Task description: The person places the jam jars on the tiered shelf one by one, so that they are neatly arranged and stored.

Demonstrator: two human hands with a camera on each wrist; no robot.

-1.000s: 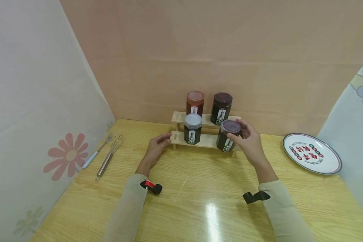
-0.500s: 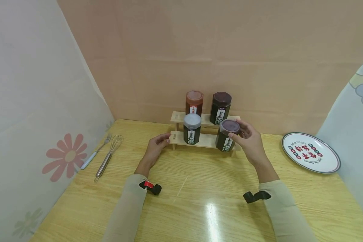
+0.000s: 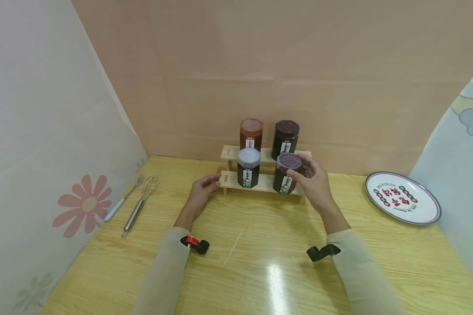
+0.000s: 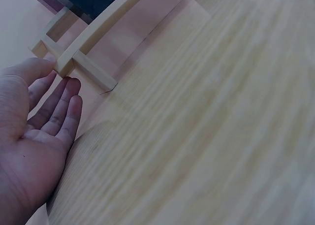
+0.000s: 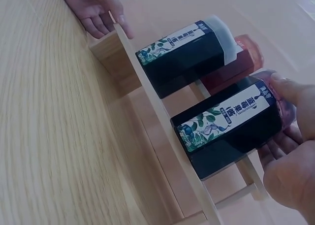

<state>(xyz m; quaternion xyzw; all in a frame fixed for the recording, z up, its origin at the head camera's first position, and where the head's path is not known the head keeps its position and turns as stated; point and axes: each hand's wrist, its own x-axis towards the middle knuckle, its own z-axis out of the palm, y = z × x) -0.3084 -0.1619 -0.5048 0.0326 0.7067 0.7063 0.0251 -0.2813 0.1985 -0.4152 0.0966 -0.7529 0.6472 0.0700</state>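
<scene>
A two-step wooden rack (image 3: 230,180) stands at the back of the table. A red-lidded jar (image 3: 251,133) and a dark-lidded jar (image 3: 285,136) are on its upper step. A white-lidded jar (image 3: 248,168) is on the lower step. My right hand (image 3: 304,174) grips a purple-lidded jar (image 3: 284,179) by its top, upright on the lower step. In the right wrist view, thumb and fingers of that hand (image 5: 285,117) wrap the jar (image 5: 231,131) at its lid. My left hand (image 3: 202,188) rests with straight fingers against the rack's left end (image 4: 64,62); its palm (image 4: 39,131) holds nothing.
A fork (image 3: 122,199) and a whisk (image 3: 139,205) lie at the table's left, beside a flowered curtain. A printed plate (image 3: 403,198) sits at the right. A cardboard wall stands behind the rack. Bare wooden tabletop (image 3: 260,245) stretches in front of it.
My right hand has shifted the purple-lidded jar a little to the left on the lower step, closer to the white-lidded jar. The left hand has stayed at the rack's end.
</scene>
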